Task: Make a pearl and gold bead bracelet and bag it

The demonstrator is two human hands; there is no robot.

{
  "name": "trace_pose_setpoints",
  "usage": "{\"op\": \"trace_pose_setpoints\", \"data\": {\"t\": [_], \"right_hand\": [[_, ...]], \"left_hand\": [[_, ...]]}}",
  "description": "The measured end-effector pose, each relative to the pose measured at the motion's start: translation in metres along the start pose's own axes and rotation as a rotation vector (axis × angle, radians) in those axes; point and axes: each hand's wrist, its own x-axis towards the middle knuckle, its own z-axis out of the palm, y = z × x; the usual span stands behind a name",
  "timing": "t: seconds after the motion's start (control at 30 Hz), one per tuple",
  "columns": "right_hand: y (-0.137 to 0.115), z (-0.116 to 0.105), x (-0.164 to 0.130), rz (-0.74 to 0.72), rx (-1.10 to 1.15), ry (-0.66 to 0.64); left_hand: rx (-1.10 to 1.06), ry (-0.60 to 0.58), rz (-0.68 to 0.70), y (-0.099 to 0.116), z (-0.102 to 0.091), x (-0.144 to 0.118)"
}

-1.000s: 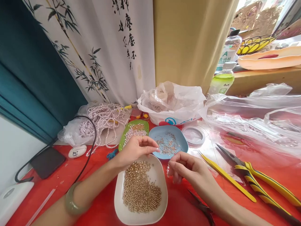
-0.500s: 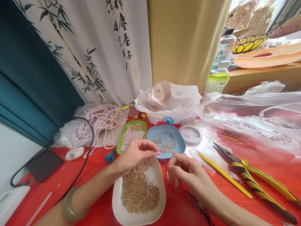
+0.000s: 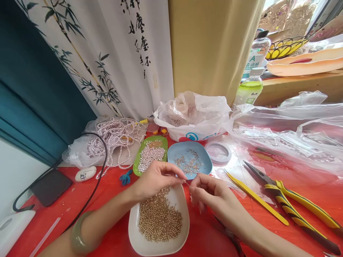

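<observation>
My left hand [image 3: 157, 178] hovers over the far edge of a white dish [image 3: 139, 241] heaped with small gold beads [image 3: 159, 217]. Its thumb and forefinger are pinched, apparently on a tiny bead. My right hand [image 3: 207, 191] sits just right of the dish, fingers pinched on a thin metal pin whose tip points at the left fingertips. The two hands almost touch. Behind them lies a blue dish [image 3: 206, 162] of metal pins and a green dish [image 3: 137, 165] of pearl beads.
Yellow-handled pliers [image 3: 294, 207] and yellow tweezers [image 3: 257, 201] lie to the right. A roll of clear thread [image 3: 218, 153], plastic bags [image 3: 193, 114], pearl strands [image 3: 115, 137], a phone [image 3: 50, 185] with a black cable, and bottles [image 3: 250, 89] surround the red table.
My left hand has moved right and down toward my right hand, closing the gap between the fingertips. My right hand has shifted slightly up and left.
</observation>
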Motion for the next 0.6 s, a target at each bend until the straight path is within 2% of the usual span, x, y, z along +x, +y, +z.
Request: {"op": "trace_pose_setpoints", "data": {"t": [0.17, 0.27, 0.43, 0.6], "right_hand": [[0.001, -0.002, 0.003, -0.045, -0.031, -0.016], [0.002, -0.003, 0.003, -0.069, -0.057, -0.016], [0.003, -0.003, 0.003, -0.093, -0.07, -0.006], [0.002, -0.003, 0.003, -0.081, -0.078, -0.008]], "left_hand": [[0.128, -0.02, -0.032, 0.004, -0.005, -0.001], [0.301, -0.095, -0.03, 0.007, -0.014, -0.002], [0.659, -0.345, 0.118, 0.009, -0.019, -0.007], [0.756, -0.412, 0.232, 0.002, -0.012, -0.007]]}}
